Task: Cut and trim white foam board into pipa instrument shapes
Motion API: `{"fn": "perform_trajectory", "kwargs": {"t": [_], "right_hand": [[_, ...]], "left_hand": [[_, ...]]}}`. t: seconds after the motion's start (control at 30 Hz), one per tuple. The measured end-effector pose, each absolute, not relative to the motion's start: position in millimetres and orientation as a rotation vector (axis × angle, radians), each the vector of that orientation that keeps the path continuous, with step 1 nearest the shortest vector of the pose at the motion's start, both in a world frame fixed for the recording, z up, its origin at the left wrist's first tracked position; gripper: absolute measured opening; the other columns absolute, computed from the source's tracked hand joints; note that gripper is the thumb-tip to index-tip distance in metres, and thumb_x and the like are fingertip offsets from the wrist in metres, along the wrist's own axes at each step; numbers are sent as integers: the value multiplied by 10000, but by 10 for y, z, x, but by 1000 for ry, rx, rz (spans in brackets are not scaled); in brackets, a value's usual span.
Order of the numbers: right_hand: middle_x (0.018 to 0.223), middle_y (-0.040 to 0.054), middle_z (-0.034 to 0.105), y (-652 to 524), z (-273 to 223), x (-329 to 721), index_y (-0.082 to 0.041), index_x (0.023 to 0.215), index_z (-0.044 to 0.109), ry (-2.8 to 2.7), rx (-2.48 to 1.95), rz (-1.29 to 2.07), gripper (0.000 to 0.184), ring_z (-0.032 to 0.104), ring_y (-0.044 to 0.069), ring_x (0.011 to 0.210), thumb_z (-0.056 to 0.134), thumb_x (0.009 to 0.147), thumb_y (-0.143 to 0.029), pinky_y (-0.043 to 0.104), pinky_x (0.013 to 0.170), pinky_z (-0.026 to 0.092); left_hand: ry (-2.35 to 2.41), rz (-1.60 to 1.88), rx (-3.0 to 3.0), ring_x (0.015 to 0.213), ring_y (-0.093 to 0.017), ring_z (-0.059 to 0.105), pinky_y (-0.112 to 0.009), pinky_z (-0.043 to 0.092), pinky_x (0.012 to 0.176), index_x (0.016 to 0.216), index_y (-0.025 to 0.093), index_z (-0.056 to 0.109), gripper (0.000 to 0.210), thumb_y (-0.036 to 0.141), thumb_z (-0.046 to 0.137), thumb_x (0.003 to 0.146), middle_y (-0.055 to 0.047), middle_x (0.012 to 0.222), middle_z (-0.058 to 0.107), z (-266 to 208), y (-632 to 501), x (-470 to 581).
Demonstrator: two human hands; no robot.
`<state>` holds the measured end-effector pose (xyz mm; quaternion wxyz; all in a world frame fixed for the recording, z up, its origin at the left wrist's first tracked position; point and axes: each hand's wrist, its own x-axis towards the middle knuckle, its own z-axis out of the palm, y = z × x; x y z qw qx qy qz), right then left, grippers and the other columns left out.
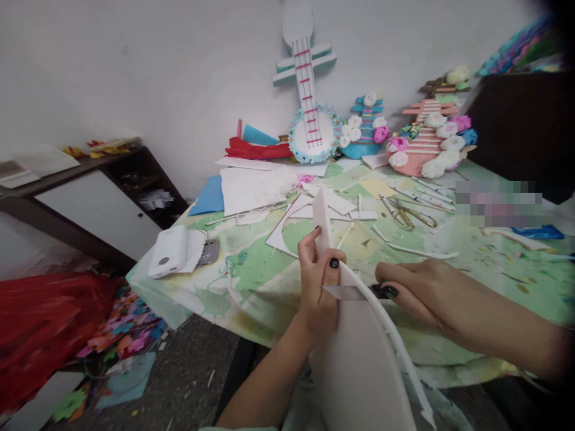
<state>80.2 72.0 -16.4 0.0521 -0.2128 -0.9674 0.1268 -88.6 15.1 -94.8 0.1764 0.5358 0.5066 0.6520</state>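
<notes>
We had the white foam board (359,365) in front of our body, over the near edge of the bench (265,299). Its long axis ran away from us, the narrow tip pointing toward the wall, and the bottom of the view cut off its broad end. A thin white strip (395,335) bowed along its curved right side.

Our left hand (318,284) grasped the board, thumb on the near face, some fingers hidden. Our right hand (426,293) was clenched around a utility knife (348,293), covering most of its handle; the blade pointed left across the board, and we could not tell whether its tip touched our left hand.

Beyond lay gold-handled scissors (401,209) and several markers (415,199). To the left, a white device (168,251) stood beside a partly covered phone (209,252). A blurred patch obscured something at right, and the top of a white banjo model (309,114) was cropped.
</notes>
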Motion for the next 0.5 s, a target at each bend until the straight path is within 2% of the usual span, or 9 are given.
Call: {"fn": "perform_trajectory", "kwargs": {"t": [0.27, 0.5], "right_hand": [[577, -9, 501, 766, -193, 826, -215, 773, 440, -2943, -706, 415, 339, 471, 150, 505, 223, 977, -378, 287, 518, 254], [591, -11, 495, 780, -204, 828, -215, 804, 449, -2973, -748, 399, 348, 472, 152, 517, 203, 978, -391, 284, 538, 265]], "left_hand": [[1474, 1806, 1501, 1220, -255, 398, -412, 364, 984, 833, 218, 592, 361, 441, 324, 924, -78, 1343, 328, -958, 148, -880], [1460, 1787, 1558, 1262, -249, 375, -412, 317, 1043, 903, 230, 619, 364, 429, 315, 932, -74, 1367, 322, -941, 140, -898]]}}
